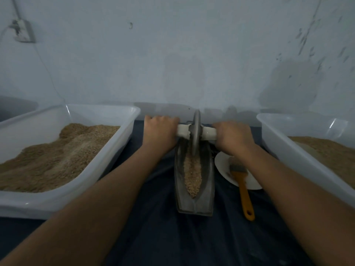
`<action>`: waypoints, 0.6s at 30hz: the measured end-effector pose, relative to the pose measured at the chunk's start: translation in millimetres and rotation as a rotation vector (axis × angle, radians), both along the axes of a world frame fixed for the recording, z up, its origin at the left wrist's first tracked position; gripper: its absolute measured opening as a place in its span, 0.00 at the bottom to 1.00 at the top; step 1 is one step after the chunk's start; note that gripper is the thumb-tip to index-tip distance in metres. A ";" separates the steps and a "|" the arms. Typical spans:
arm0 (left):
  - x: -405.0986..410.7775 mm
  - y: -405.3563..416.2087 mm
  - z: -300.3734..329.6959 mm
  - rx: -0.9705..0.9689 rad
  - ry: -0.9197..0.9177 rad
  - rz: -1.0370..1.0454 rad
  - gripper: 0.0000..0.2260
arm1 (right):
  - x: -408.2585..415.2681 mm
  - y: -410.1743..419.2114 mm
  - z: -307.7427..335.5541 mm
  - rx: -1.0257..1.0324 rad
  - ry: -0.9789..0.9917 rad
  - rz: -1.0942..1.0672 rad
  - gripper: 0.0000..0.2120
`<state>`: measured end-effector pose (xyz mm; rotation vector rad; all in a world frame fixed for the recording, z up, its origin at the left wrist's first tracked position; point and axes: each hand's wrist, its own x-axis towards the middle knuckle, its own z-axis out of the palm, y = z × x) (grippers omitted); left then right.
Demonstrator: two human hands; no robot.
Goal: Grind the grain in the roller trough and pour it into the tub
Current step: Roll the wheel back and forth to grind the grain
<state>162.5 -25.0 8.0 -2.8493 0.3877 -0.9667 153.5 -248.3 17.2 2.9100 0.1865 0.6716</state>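
- Two bare forearms reached forward from the bottom of the head view over a dark cloth covering the surface (161, 237).
- Left hand (160, 129) and right hand (233, 136) were each closed around the white axle handle (208, 133) on either side of the grey roller wheel (196, 135), which stood upright at the far end of the roller trough (208, 181).
- Coarse grain (192, 176) lay along the trough's channel, so grinding looked to be the step in hand.
- Next, the wheel likely needed drawing back toward the near end, with even pressure.
- Left tub (107, 158) and right tub (288, 150) flanked the trough; which takes the pour was unclear.
- An orange-handled brush (242, 186) rested on a white plate (223, 169) just right of the trough.
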 end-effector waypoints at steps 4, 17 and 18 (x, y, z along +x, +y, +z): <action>-25.3 16.6 -15.2 -0.079 -0.020 -0.098 0.11 | -32.2 6.8 -10.7 -0.082 -0.164 0.002 0.13; -83.1 32.7 -13.1 -0.322 0.158 -0.309 0.24 | -59.5 3.1 -18.4 -0.087 -0.231 0.091 0.16; -72.5 27.9 -9.4 -0.320 0.154 -0.281 0.24 | -47.2 3.7 -16.4 -0.073 -0.174 0.050 0.15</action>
